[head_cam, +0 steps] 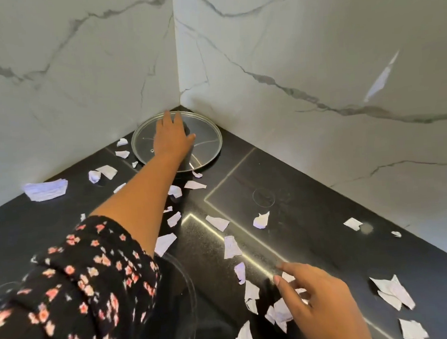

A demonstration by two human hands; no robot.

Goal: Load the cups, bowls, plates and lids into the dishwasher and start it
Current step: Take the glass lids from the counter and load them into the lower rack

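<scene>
Black stone countertop [310,190] bore a round metal-rimmed glass lid [207,140] under the straight-fingered left hand [172,137]; right hand [321,291] hovered, relaxed, empty.

No readable text, labels, brands or numbers anywhere in view.

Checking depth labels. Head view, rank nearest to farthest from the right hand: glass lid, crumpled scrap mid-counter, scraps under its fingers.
1. Scraps, directly beneath the right hand, front right.
2. Crumpled scrap, mid-counter, ahead of it.
3. Lid, far corner, under the left hand.
</scene>
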